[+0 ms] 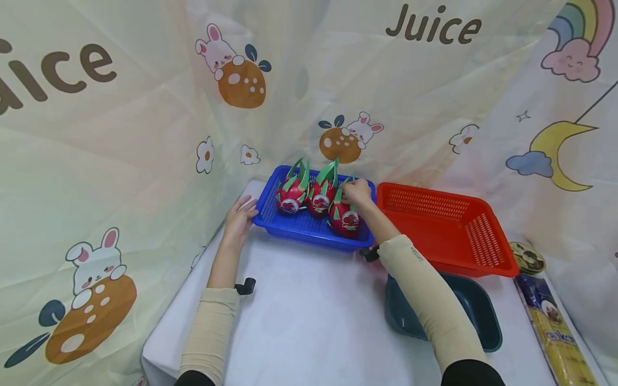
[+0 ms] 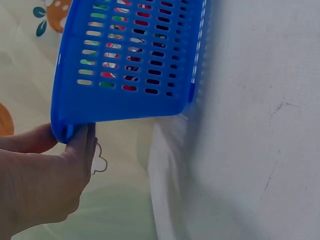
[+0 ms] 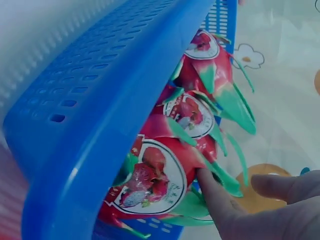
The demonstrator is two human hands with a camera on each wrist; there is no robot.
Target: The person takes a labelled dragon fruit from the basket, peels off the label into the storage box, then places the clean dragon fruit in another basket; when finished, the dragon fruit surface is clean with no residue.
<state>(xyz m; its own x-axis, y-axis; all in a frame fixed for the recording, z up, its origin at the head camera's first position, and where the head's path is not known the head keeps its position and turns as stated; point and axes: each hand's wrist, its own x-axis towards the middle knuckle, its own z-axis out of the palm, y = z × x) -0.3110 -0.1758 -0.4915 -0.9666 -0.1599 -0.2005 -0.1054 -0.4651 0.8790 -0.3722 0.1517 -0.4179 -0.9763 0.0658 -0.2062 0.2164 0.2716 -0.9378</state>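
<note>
Three red dragon fruits with green leaf tips and round labels lie side by side in a blue plastic basket (image 1: 299,231): the left one (image 1: 292,194), the middle one (image 1: 319,197) and the right one (image 1: 345,219). My left hand (image 1: 238,219) pinches the rim at the basket's left end, thumb and fingers on opposite sides of it in the left wrist view. Over the right dragon fruit is my right hand (image 1: 356,192). A straight finger (image 3: 212,192) touches this fruit near its leafy end, while the thumb (image 3: 272,186) stands apart from it.
A red basket (image 1: 446,236) stands right of the blue one. In front of it sits a dark teal tray (image 1: 491,321), partly behind my right forearm. At the table's right edge lie a round tin (image 1: 528,257) and a long yellow-and-blue packet (image 1: 555,332). A printed curtain (image 1: 289,128) hangs behind.
</note>
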